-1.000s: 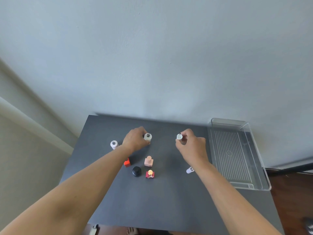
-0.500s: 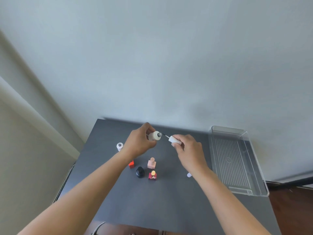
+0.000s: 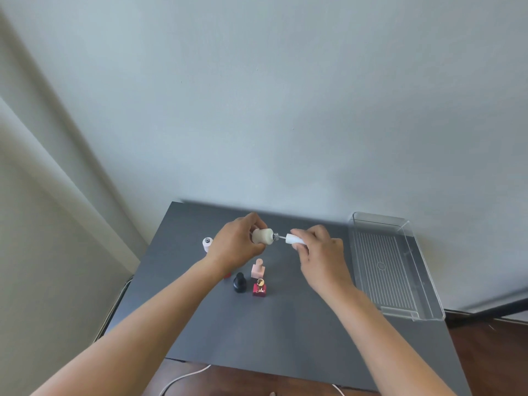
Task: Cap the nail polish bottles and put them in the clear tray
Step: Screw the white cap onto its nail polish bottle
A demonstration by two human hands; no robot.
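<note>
Left hand has its grip closed around a cream round nail polish bottle, tipped sideways above the dark grey table; right hand pinches the long white brush cap, brush stem right at the bottle's neck, cap not on yet; the clear ribbed plastic tray sits off to the right, nothing in it so far.

A plain room in what looks like a home, dark grey bench pushed against a bare pale wall, dark wood floor with a white cable trailing on it, small cosmetics bottles on the bench
</note>
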